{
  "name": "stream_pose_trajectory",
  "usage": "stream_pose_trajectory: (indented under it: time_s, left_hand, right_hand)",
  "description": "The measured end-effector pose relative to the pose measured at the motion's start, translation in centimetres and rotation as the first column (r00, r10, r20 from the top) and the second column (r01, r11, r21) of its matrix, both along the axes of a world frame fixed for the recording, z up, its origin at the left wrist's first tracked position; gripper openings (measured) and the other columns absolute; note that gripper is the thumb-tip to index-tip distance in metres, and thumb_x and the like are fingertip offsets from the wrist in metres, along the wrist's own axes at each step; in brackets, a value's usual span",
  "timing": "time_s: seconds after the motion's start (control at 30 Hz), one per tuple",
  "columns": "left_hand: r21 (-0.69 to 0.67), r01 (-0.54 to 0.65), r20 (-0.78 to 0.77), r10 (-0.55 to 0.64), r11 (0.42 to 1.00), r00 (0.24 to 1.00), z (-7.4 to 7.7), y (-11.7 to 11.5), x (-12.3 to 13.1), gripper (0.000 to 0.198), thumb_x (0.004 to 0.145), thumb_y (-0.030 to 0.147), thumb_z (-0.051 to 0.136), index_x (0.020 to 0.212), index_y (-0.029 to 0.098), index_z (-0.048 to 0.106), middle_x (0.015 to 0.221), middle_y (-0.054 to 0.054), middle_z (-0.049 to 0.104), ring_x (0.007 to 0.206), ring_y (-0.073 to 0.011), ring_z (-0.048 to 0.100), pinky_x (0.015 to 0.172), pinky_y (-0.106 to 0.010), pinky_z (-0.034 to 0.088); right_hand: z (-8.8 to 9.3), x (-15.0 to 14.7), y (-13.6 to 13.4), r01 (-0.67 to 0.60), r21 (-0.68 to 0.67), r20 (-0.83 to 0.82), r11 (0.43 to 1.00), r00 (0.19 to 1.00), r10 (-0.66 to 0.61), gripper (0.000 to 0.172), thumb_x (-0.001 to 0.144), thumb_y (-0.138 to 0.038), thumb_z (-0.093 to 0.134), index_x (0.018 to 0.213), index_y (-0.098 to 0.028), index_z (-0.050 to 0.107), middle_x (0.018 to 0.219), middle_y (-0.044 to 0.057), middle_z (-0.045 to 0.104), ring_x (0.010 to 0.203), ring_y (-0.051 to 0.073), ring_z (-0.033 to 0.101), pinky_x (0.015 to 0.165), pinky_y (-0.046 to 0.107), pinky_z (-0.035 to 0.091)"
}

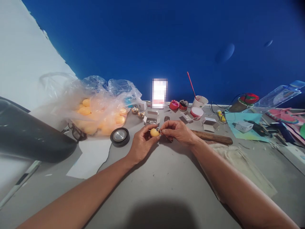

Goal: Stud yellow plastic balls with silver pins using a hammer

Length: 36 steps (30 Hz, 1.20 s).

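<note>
My left hand (141, 144) holds a small yellow-orange ball (154, 132) between thumb and fingers, above the grey table. Dark round spots show on the ball's right side. At that side, my right hand (179, 132) has thumb and forefinger pinched together; whatever is between them is too small to make out. Beneath the right hand lies a tool with a thick wooden handle (212, 136), partly hidden by the wrist. Just beyond the ball sits an open small box (152, 121) with shiny dark pieces in it.
Left stand a black-rimmed round metal object (119, 136) and a clear plastic bag (95, 92) of yellow-orange balls. Behind are red tubs (174, 105) and a white cup (200, 101) with a red stick. A beige cloth (243, 165) lies right; a dark cylinder (35, 130) intrudes at left.
</note>
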<state>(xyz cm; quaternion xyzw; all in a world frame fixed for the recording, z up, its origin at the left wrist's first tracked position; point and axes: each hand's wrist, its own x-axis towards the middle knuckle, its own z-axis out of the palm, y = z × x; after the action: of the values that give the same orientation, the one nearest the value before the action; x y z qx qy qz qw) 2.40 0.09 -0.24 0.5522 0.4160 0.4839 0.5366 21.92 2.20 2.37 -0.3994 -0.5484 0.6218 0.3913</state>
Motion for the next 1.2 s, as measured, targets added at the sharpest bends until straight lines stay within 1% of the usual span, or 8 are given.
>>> stream_pose_trajectory:
  time_s: [0.07, 0.2, 0.3, 0.47, 0.67, 0.83, 1.03, 1.2]
  left_hand:
    - [-0.048, 0.028, 0.063, -0.025, 0.998, 0.998, 0.0, 0.1, 0.0, 0.047, 0.074, 0.030, 0.084, 0.118, 0.018, 0.071, 0.100, -0.005, 0.074, 0.084, -0.0168, 0.066, 0.074, -0.028, 0.053]
    - [-0.187, 0.113, 0.272, -0.059, 0.976, 0.961, -0.1, 0.3, 0.1, 0.052, 0.072, 0.031, 0.087, 0.118, 0.016, 0.069, 0.094, -0.005, 0.074, 0.079, -0.0169, 0.068, 0.072, -0.030, 0.055]
    - [-0.209, 0.131, 0.322, -0.058, 0.969, 0.945, -0.3, 0.5, 0.2, 0.051, 0.070, 0.028, 0.089, 0.115, 0.015, 0.069, 0.097, -0.006, 0.073, 0.080, -0.0179, 0.069, 0.074, -0.034, 0.057]
    - [-0.177, 0.104, 0.268, -0.054, 0.979, 0.962, -0.5, 0.5, 0.2, 0.047, 0.070, 0.028, 0.089, 0.110, 0.015, 0.067, 0.098, -0.006, 0.073, 0.080, -0.0187, 0.071, 0.074, -0.035, 0.060]
    - [-0.179, 0.021, 0.196, 0.014, 0.984, 0.981, 0.1, 0.2, 0.3, 0.050, 0.062, 0.024, 0.092, 0.101, 0.017, 0.061, 0.093, -0.001, 0.070, 0.077, -0.0169, 0.071, 0.069, -0.030, 0.059]
    - [-0.144, 0.006, 0.141, 0.015, 0.990, 0.990, 0.5, 0.2, 0.3, 0.052, 0.063, 0.026, 0.090, 0.109, 0.018, 0.067, 0.103, -0.003, 0.073, 0.084, -0.0173, 0.070, 0.072, -0.029, 0.057]
    - [-0.092, 0.014, 0.109, -0.003, 0.996, 0.994, 0.2, 0.1, 0.1, 0.052, 0.064, 0.029, 0.090, 0.111, 0.018, 0.070, 0.092, -0.002, 0.075, 0.083, -0.0184, 0.069, 0.080, -0.033, 0.057]
    - [-0.084, 0.017, 0.097, -0.009, 0.996, 0.995, 0.1, 0.1, 0.1, 0.051, 0.065, 0.031, 0.090, 0.111, 0.018, 0.070, 0.095, -0.003, 0.076, 0.086, -0.0194, 0.070, 0.082, -0.034, 0.057]
  right_hand:
    - [-0.1, 0.0, 0.0, 0.009, 0.006, 0.000, 1.000, 1.000, -0.009, 0.030, 0.071, -0.042, 0.087, 0.082, -0.017, 0.075, 0.057, -0.003, 0.061, 0.048, 0.008, 0.048, 0.047, 0.023, 0.038]
    - [-0.3, 0.1, 0.0, 0.010, 0.020, -0.017, 1.000, 1.000, -0.009, 0.029, 0.071, -0.041, 0.087, 0.083, -0.018, 0.075, 0.064, -0.001, 0.065, 0.050, 0.008, 0.050, 0.046, 0.023, 0.038]
    - [-0.2, 0.0, 0.0, 0.010, 0.022, -0.027, 1.000, 1.000, -0.009, 0.028, 0.071, -0.041, 0.087, 0.083, -0.018, 0.075, 0.066, -0.001, 0.066, 0.051, 0.008, 0.049, 0.046, 0.023, 0.038]
    - [-0.1, -0.1, -0.1, 0.034, 0.006, -0.001, 0.999, 0.999, -0.034, 0.027, 0.069, -0.039, 0.088, 0.080, -0.017, 0.076, 0.061, -0.001, 0.064, 0.051, 0.009, 0.050, 0.047, 0.023, 0.037]
    - [-0.2, 0.0, -0.1, 0.047, -0.020, 0.022, 0.999, 0.999, -0.047, 0.030, 0.067, -0.040, 0.089, 0.081, -0.017, 0.077, 0.059, 0.000, 0.065, 0.050, 0.009, 0.051, 0.046, 0.023, 0.036]
    - [0.0, -0.2, -0.2, 0.052, -0.037, 0.023, 0.998, 0.998, -0.052, 0.031, 0.066, -0.040, 0.090, 0.081, -0.017, 0.076, 0.058, -0.001, 0.064, 0.050, 0.009, 0.051, 0.047, 0.022, 0.037]
    - [0.4, -0.5, -0.5, 0.069, -0.060, 0.022, 0.996, 0.997, -0.068, 0.032, 0.064, -0.041, 0.090, 0.079, -0.017, 0.075, 0.060, -0.001, 0.064, 0.053, 0.009, 0.052, 0.048, 0.022, 0.037]
    - [0.6, -0.6, -0.6, 0.073, -0.063, 0.032, 0.995, 0.997, -0.071, 0.031, 0.064, -0.040, 0.090, 0.078, -0.016, 0.075, 0.061, -0.001, 0.065, 0.053, 0.009, 0.052, 0.048, 0.022, 0.036]
